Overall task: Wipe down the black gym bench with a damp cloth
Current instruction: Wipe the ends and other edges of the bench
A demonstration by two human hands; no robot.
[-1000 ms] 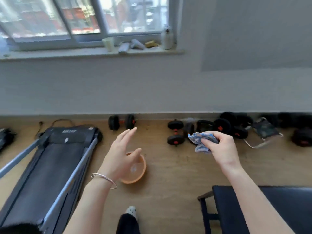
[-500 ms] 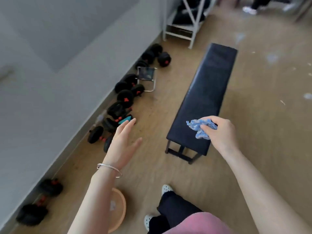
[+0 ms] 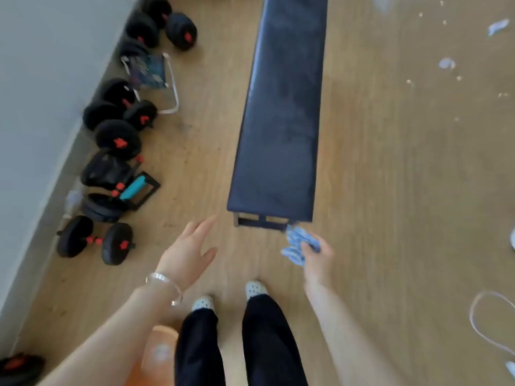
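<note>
Right hand (image 3: 317, 254) grips cloth (image 3: 296, 243) — near bench (image 3: 281, 112) end.

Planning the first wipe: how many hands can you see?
2. The left hand hovers open and empty over the floor short of the bench; the right hand grips the blue cloth by the bench's near right corner. Neither is hidden.

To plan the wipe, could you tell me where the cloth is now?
Head view, right of centre: the right hand grips the cloth by the near end of the bench.
</note>
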